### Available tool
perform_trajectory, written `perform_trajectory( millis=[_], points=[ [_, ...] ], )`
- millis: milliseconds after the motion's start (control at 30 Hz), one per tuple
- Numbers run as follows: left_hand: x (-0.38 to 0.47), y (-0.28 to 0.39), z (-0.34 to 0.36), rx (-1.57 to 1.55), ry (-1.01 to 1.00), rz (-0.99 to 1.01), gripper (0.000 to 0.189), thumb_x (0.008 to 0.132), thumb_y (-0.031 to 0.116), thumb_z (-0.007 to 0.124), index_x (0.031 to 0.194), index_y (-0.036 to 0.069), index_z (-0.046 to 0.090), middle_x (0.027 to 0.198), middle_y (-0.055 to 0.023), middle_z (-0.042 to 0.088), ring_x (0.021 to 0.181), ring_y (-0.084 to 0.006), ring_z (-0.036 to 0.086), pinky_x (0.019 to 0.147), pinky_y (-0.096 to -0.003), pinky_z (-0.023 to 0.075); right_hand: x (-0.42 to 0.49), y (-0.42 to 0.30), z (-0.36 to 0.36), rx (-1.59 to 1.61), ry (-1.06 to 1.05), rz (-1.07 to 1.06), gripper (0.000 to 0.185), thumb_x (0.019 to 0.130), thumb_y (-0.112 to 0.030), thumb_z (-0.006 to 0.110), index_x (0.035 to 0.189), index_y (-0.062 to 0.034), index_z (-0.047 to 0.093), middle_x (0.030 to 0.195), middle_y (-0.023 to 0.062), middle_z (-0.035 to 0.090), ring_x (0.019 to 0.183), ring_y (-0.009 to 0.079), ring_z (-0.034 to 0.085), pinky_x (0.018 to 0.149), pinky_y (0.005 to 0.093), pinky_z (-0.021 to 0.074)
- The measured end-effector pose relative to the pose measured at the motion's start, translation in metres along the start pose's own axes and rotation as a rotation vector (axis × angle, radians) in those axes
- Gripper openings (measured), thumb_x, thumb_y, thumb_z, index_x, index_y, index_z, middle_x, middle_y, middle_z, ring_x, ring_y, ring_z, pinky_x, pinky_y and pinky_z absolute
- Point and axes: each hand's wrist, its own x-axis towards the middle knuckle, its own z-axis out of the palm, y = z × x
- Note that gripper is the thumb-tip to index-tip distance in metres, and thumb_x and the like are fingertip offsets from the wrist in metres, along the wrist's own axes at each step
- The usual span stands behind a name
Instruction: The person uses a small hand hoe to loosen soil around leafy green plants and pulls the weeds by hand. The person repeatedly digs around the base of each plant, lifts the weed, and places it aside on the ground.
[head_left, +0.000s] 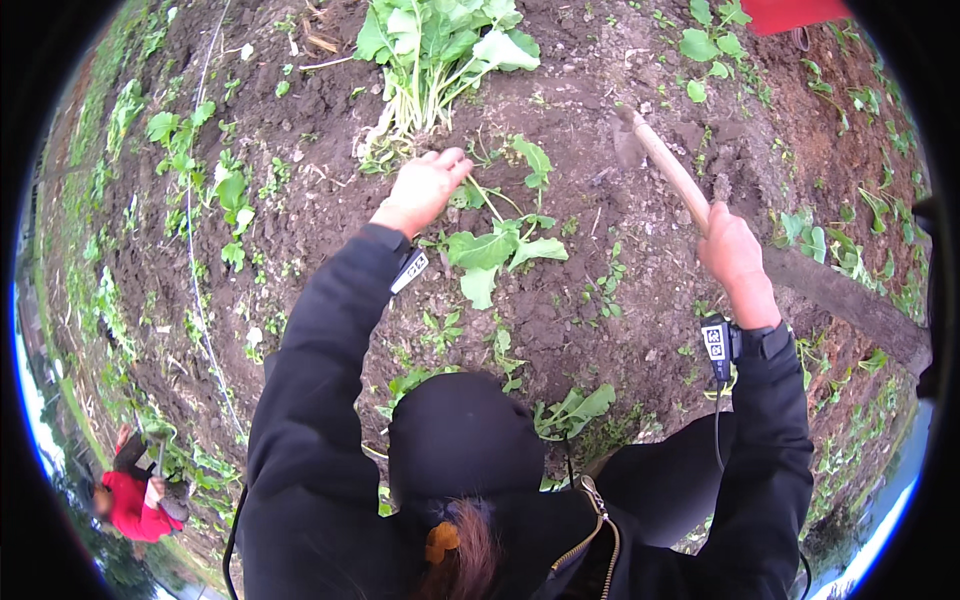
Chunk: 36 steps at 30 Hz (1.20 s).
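Note:
My left hand (426, 189) is low over the soil, just below the root end of a bunch of leafy green plants (431, 71). Its fingers are close together at the stem of a smaller leafy plant (484, 251); whether they pinch that stem is hidden. In my right hand (731, 251) is the wooden handle (671, 169) of a short hand tool, probably a hoe. The handle slants up and left, and the tool's soil-coloured blade (628, 144) is at its far end, against the ground.
A white string (193, 262) runs along the bed on the left. Another person in red (139, 506) is at the lower left. Something red (795, 13) shows at the top right. A dark, beam-like strip (847, 300) lies right of my right hand. Small leafy plants (574, 412) dot the soil near my body.

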Motion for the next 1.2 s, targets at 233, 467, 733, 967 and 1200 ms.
perform_trajectory(
  millis=[233, 467, 733, 967, 1200],
  points=[
    [0.019, -0.025, 0.028, 0.106, -0.102, 0.384, 0.015, 0.073, 0.013, 0.055, 0.088, 0.012, 0.058, 0.085, -0.0025, 0.052, 0.077, -0.0175, 0.055, 0.063, -0.0299, 0.0447, 0.013, -0.027, -0.034, -0.055, -0.089, 0.101, 0.021, 0.079, -0.012, 0.056, 0.098, -0.0018, 0.055, 0.096, 0.0201, 0.063, 0.092, 0.0342, 0.062, 0.08, 0.0421, 0.0501],
    [0.019, -0.059, -0.013, 0.035, -0.273, 0.375, 0.006, 0.076, 0.012, 0.052, 0.079, 0.009, 0.057, 0.081, -0.0049, 0.054, 0.076, -0.0224, 0.06, 0.061, -0.0347, 0.0489, 0.019, -0.05, -0.044, -0.06, -0.113, 0.146, 0.02, 0.082, -0.014, 0.056, 0.099, -0.0042, 0.057, 0.096, 0.0181, 0.064, 0.092, 0.0316, 0.063, 0.08, 0.0402, 0.0503],
    [0.005, -0.128, -0.092, -0.148, -0.079, -0.003, 0.012, 0.072, 0.008, 0.056, 0.083, 0.006, 0.059, 0.079, -0.0109, 0.061, 0.073, -0.0314, 0.061, 0.064, -0.0399, 0.0496, 0.031, -0.073, -0.065, -0.107, -0.087, 0.11, 0.018, 0.08, -0.015, 0.057, 0.093, -0.0046, 0.065, 0.093, 0.0159, 0.066, 0.09, 0.0295, 0.064, 0.078, 0.0383, 0.0515],
    [-0.022, -0.141, -0.15, -1.607, -0.099, -0.772, 0.015, 0.085, 0.014, 0.06, 0.097, 0.005, 0.06, 0.078, -0.0008, 0.063, 0.063, -0.0065, 0.057, 0.057, -0.0206, 0.0495, 0.044, -0.064, -0.075, -0.072, -0.145, 0.027, 0.021, 0.076, -0.012, 0.059, 0.094, -0.0034, 0.065, 0.094, 0.0185, 0.064, 0.093, 0.031, 0.062, 0.08, 0.0393, 0.0499],
    [0.008, -0.075, -0.159, -1.728, 0.07, -0.712, 0.023, 0.085, 0.014, 0.06, 0.101, -0.003, 0.058, 0.088, -0.007, 0.062, 0.072, -0.0115, 0.061, 0.064, -0.024, 0.0521, 0.095, -0.028, -0.127, -0.293, -0.256, -0.313, 0.028, 0.069, -0.016, 0.061, 0.094, -0.0039, 0.066, 0.094, 0.0177, 0.065, 0.091, 0.0325, 0.062, 0.08, 0.0393, 0.0502]
  ],
)
